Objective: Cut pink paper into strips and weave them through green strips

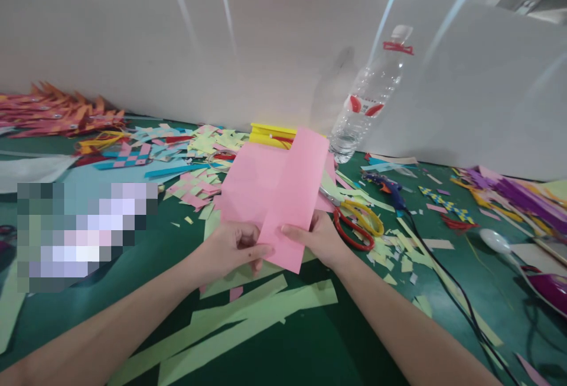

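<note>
Your left hand [237,247] and right hand [323,238] are pinching the pink paper [299,188] near its lower end, above the green surface [310,344], its light, probably easily creased form favouring a gentle edge grip.

This looks like a craft workshop — a green work table [345,339] set against a pale wall [266,38]. Paper offcuts [204,144] in pink, green and blue spread over it toward twelve o'clock, and scissors [361,221] lie among more scraps at two o'clock. A glue gun [390,188] with a black cord sits just beyond them. At ten o'clock is a heap of folded orange-and-red paper pieces [62,111] — many alike — and purple and yellow strips [518,197] lie at two o'clock, farther out.
</note>
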A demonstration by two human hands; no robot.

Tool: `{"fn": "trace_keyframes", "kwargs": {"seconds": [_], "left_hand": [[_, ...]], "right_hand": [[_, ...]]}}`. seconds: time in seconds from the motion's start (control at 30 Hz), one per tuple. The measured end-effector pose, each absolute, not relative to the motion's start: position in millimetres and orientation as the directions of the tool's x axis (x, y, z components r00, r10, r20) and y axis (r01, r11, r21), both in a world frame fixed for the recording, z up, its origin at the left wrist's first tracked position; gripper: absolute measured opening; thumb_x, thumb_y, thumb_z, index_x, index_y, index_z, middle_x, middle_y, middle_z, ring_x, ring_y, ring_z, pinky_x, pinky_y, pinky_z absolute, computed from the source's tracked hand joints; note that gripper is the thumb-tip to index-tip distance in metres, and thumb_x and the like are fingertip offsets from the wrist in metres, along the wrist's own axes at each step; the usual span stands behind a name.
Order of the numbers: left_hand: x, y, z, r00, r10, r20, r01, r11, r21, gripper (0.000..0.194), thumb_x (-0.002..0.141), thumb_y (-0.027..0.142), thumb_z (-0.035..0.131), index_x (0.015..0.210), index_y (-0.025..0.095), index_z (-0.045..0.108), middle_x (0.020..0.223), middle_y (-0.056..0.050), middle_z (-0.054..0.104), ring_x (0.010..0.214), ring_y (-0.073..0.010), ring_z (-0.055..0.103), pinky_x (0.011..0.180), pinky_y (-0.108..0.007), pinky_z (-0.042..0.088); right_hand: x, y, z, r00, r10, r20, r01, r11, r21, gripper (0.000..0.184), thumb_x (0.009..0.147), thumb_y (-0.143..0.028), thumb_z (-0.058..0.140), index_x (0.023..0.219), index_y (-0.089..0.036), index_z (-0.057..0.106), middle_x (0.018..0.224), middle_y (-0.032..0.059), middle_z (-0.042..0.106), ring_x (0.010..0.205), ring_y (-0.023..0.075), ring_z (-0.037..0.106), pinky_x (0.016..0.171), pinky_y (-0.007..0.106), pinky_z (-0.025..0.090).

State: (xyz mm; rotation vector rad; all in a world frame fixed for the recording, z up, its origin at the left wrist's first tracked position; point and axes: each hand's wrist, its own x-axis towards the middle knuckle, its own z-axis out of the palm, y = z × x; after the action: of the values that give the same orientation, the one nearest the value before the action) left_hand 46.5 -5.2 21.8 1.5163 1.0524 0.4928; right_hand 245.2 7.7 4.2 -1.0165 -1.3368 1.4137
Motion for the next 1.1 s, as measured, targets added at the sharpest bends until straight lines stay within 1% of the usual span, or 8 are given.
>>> {"fn": "trace_keyframes", "kwargs": {"seconds": [0.07, 0.17, 0.27, 0.47, 0.73, 0.9, 1.0, 1.1], "left_hand": [[46, -6, 21, 0.524, 0.821, -0.226, 0.325, 0.052, 0.944, 0.029, 0.081, 0.036, 0.062, 0.06, 0.018, 0.054, 0.054, 0.002, 0.065, 0.049, -0.0097, 0.056, 0.052, -0.022, 0.042], [46, -6, 20, 0.539, 0.812, -0.223, 0.31, 0.054, 0.949, 0.032, 0.082, 0.036, 0.061, 0.058, 0.018, 0.051, 0.053, 0.002, 0.064, 0.048, -0.0095, 0.056, 0.051, -0.021, 0.041], [45, -5, 21, 0.538, 0.81, -0.232, 0.307, 0.068, 0.949, 0.032, 0.081, 0.035, 0.063, 0.057, 0.018, 0.051, 0.053, 0.002, 0.065, 0.049, -0.0098, 0.056, 0.052, -0.021, 0.042], [41, -1, 21, 0.55, 0.804, -0.226, 0.291, 0.069, 0.954, 0.032, 0.078, 0.035, 0.066, 0.057, 0.018, 0.049, 0.052, 0.003, 0.063, 0.048, -0.0092, 0.055, 0.051, -0.02, 0.041], [40, -1, 21, 0.54, 0.828, -0.152, 0.224, 0.032, 0.974, 0.025, 0.078, 0.04, 0.063, 0.072, 0.017, 0.06, 0.067, 0.001, 0.064, 0.06, -0.0124, 0.059, 0.056, -0.022, 0.045], [40, 1, 20, 0.455, 0.887, -0.079, 0.166, 0.003, 0.986, 0.028, 0.076, 0.044, 0.064, 0.076, 0.016, 0.065, 0.072, 0.0, 0.063, 0.065, -0.0134, 0.058, 0.059, -0.022, 0.046], [39, 2, 18, 0.417, 0.909, -0.026, 0.186, -0.058, 0.981, 0.027, 0.078, 0.041, 0.062, 0.067, 0.016, 0.062, 0.063, 0.002, 0.059, 0.058, -0.0111, 0.053, 0.055, -0.021, 0.041], [38, 2, 15, 0.402, 0.915, 0.036, 0.231, -0.14, 0.963, 0.032, 0.08, 0.038, 0.061, 0.056, 0.016, 0.058, 0.055, 0.004, 0.053, 0.052, -0.0089, 0.045, 0.051, -0.02, 0.036]], "right_hand": [[245, 8, 2, -0.195, 0.981, -0.002, -0.103, -0.023, -0.994, 0.029, 0.062, -0.038, 0.08, 0.076, -0.015, 0.069, 0.071, 0.0031, 0.071, 0.057, 0.0123, 0.061, 0.052, 0.025, 0.049], [246, 12, 0, -0.148, 0.986, -0.074, -0.164, -0.098, -0.982, 0.036, 0.064, -0.046, 0.076, 0.055, -0.015, 0.06, 0.041, -0.0024, 0.056, 0.033, 0.0073, 0.044, 0.032, 0.02, 0.03], [248, 16, 1, -0.116, 0.989, -0.093, -0.226, -0.117, -0.967, 0.047, 0.066, -0.053, 0.07, 0.042, -0.018, 0.05, 0.028, -0.0041, 0.043, 0.024, 0.0051, 0.032, 0.028, 0.02, 0.018], [250, 19, 7, -0.034, 0.999, -0.029, -0.301, -0.038, -0.953, 0.049, 0.065, -0.049, 0.072, 0.04, -0.019, 0.044, 0.024, -0.0062, 0.037, 0.025, 0.0041, 0.032, 0.031, 0.018, 0.019], [250, 18, 4, -0.056, 0.997, -0.05, -0.202, -0.06, -0.978, 0.049, 0.06, -0.057, 0.074, 0.047, -0.017, 0.049, 0.029, -0.0066, 0.042, 0.023, 0.003, 0.03, 0.028, 0.018, 0.014], [248, 12, 3, -0.247, 0.964, -0.096, -0.123, -0.129, -0.984, 0.05, 0.063, -0.059, 0.072, 0.047, -0.017, 0.05, 0.032, -0.0047, 0.047, 0.024, 0.0034, 0.035, 0.026, 0.017, 0.019], [247, 8, 1, -0.374, 0.913, -0.162, -0.089, -0.209, -0.974, 0.049, 0.065, -0.06, 0.071, 0.051, -0.016, 0.054, 0.035, -0.0035, 0.051, 0.025, 0.0046, 0.039, 0.026, 0.016, 0.024], [248, 6, 1, -0.43, 0.879, -0.203, -0.078, -0.261, -0.962, 0.048, 0.065, -0.06, 0.071, 0.054, -0.016, 0.055, 0.036, -0.0035, 0.051, 0.027, 0.0059, 0.042, 0.026, 0.016, 0.026]]}}
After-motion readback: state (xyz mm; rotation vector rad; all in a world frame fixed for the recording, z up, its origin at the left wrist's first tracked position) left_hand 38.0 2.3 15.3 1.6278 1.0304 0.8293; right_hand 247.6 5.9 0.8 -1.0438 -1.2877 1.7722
